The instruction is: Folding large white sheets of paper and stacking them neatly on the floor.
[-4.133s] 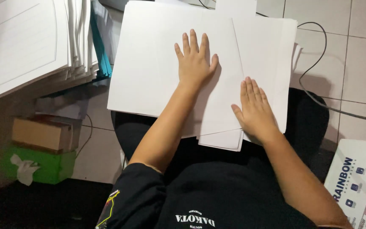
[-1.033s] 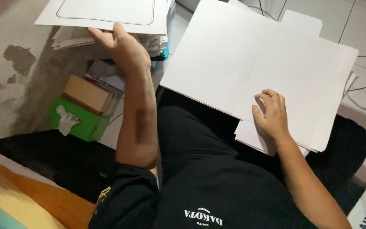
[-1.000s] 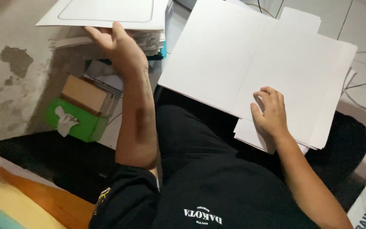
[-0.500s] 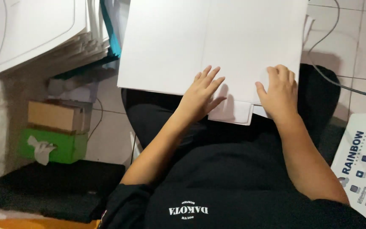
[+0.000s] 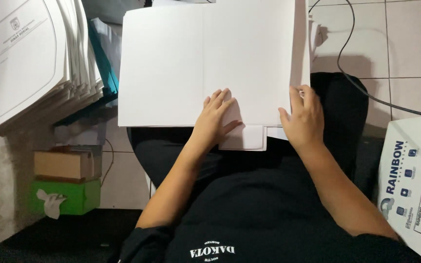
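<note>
Both hands are now lying on the large white folded card sheet (image 5: 205, 68), whereas a second ago the left hand was reaching up to the stack at the upper left of the frame. That left hand (image 5: 216, 117) is resting flat near the sheet's lower edge at the centre of the frame, its fingers spread slightly apart and pressing down beside the centre crease. To its right, the right hand (image 5: 302, 114) is curling over the sheet's lower right corner, thumb on top and fingers closed on the edge, gripping it.

The sheet is lying open across the person's lap, filling the upper middle of the frame, with smaller white sheets (image 5: 249, 138) peeking out beneath its lower edge between the two hands. At the upper left, a leaning stack of white printed card sheets (image 5: 25, 58) is fanning out, with a teal folder (image 5: 104, 68) tucked beside it. Below that stack, a brown cardboard box (image 5: 64, 164) is sitting on a green tissue box (image 5: 74, 197). A black cable (image 5: 366, 92) is trailing over the tiled floor (image 5: 410, 44) at the upper right, and a white printed carton (image 5: 415, 185) is standing at the lower right edge.
</note>
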